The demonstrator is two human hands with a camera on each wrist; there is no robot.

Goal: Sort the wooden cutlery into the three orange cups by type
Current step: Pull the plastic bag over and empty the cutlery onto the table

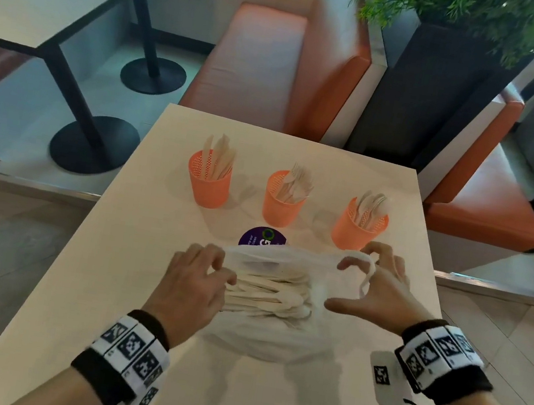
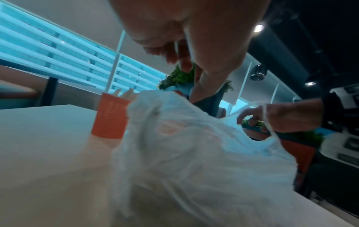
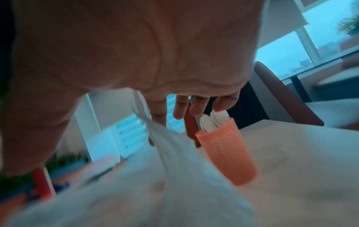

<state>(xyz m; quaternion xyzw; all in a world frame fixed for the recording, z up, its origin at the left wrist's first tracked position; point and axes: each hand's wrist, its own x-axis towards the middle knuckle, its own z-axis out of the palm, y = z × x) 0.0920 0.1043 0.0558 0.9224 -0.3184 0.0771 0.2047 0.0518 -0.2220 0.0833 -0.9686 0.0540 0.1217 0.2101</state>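
Three orange cups stand in a row across the far half of the table. The left cup [image 1: 208,181] [image 2: 110,118] holds knives, the middle cup [image 1: 283,201] forks, the right cup [image 1: 358,228] [image 3: 227,150] spoons. In front of them lies a white plastic bag [image 1: 269,338] [image 2: 194,161] [image 3: 174,176] with a pile of wooden spoons [image 1: 269,296] showing in its mouth. My left hand [image 1: 198,282] [image 2: 194,46] pinches the bag's left rim, fingers curled beside the spoon handles. My right hand [image 1: 374,287] [image 3: 136,53] holds the bag's right handle loop hooked over a curled finger, lifting that side.
A round purple sticker [image 1: 262,238] lies on the table [image 1: 133,251] behind the bag. A white tagged device [image 1: 388,380] with a black cable sits near the table's right edge. An orange bench [image 1: 262,63] and a dark planter [image 1: 431,88] stand beyond the table's far edge.
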